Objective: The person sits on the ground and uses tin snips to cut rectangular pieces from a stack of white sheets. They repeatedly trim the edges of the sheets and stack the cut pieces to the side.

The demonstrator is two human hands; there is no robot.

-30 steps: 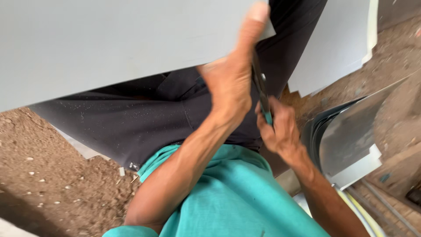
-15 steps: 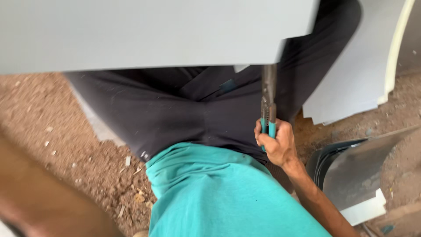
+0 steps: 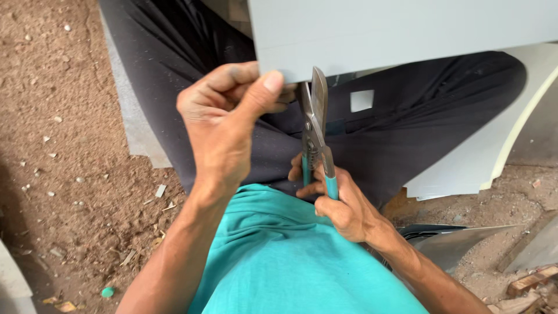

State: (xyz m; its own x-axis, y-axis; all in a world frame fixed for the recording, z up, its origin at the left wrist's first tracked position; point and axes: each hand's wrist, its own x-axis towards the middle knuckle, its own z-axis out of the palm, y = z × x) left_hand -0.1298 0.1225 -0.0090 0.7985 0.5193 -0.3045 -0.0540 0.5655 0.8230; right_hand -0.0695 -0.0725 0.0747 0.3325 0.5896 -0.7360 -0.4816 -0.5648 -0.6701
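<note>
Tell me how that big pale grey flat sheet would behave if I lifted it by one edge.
The pale grey flat sheet looks thin, since the teal-handled metal snips bite into its edge, so it is probably light for its size. It stays straight where the left hand pinches it, so likely fairly stiff, though a wide span may flex. Cut edges may be sharp.

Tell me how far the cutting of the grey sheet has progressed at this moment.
Done: a small square piece lies on the lap. In hand: the left hand grips the grey sheet at its edge, while the right hand holds the snips there. Left: nearly all the sheet looks uncut.
</note>
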